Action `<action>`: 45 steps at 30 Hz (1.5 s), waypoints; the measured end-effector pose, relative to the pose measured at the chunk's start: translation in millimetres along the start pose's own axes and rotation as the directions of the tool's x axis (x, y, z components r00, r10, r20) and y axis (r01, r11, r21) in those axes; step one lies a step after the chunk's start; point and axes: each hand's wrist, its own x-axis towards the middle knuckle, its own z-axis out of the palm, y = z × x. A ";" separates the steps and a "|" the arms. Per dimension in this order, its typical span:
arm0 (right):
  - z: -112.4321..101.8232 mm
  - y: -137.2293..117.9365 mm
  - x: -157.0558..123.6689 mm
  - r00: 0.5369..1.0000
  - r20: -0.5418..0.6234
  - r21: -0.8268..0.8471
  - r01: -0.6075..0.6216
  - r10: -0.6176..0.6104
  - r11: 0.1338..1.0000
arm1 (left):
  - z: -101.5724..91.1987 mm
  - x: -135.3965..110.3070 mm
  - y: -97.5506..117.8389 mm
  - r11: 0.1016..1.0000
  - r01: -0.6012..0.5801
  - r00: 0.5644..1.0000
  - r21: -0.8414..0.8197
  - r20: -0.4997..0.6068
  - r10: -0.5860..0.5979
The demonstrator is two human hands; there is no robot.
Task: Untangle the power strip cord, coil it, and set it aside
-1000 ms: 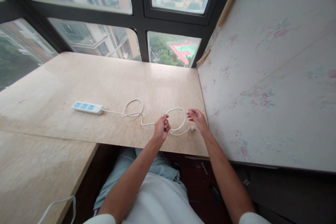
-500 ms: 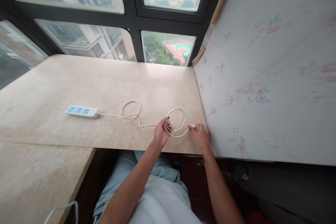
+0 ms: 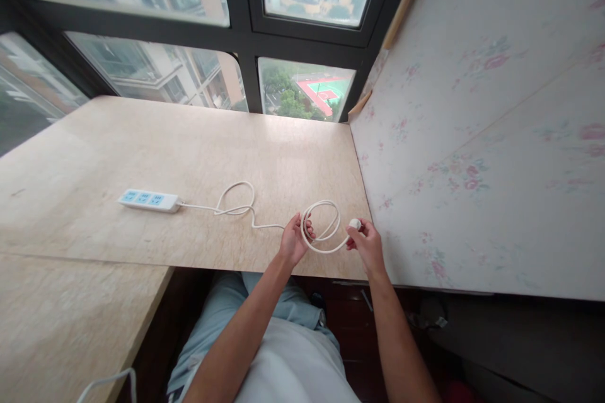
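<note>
Cord partly coiled, lower centre of the frame.
I see the left hand [image 3: 293,240] clasping two small loops of the cord [image 3: 326,217] and the right hand [image 3: 366,244] pinching the plug [image 3: 354,223]. Farther left, the rest lies uncoiled on the table [image 3: 189,138], one slack loop in it, up to the power strip [image 3: 149,199].

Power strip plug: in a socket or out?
Out. The right hand pinches the plug, free of any socket; its cable loops through the left hand.

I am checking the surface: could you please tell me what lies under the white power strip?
The white power strip with blue sockets lies flat on the beige marble-look tabletop; the patch directly beneath it is covered.
</note>
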 end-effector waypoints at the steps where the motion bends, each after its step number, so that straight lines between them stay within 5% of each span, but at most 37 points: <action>1: -0.8 -6.7 -3.7 1.000 -0.007 0.099 0.022 -0.021 0.995 | -0.3 0.5 -0.6 1.000 -0.002 1.000 -0.001 0.000 0.002; 6: -5.5 -37.6 -14.2 0.989 -0.001 0.414 0.135 -0.148 0.900 | 1.5 3.3 -2.9 1.000 -0.012 1.000 0.004 -0.020 0.012; 13: -5.2 -41.3 -18.1 0.988 0.092 0.475 0.064 -0.122 0.878 | 6.5 0.3 2.2 0.999 -0.046 0.999 -0.003 0.002 0.046; 23: -17.3 -26.0 -7.4 0.973 0.230 0.367 -0.061 -0.027 0.928 | 10.6 -1.9 10.1 0.997 -0.064 0.997 0.052 -0.041 0.066; 31: 2.6 -20.3 9.5 0.980 0.190 0.413 -0.027 -0.057 0.911 | 10.0 1.0 2.0 0.965 -0.130 0.986 0.228 -0.069 0.150; 45: 18.3 -15.2 48.6 0.902 0.431 0.244 -0.084 -0.031 0.966 | 14.3 1.1 3.0 0.970 -0.188 0.981 0.152 -0.013 0.192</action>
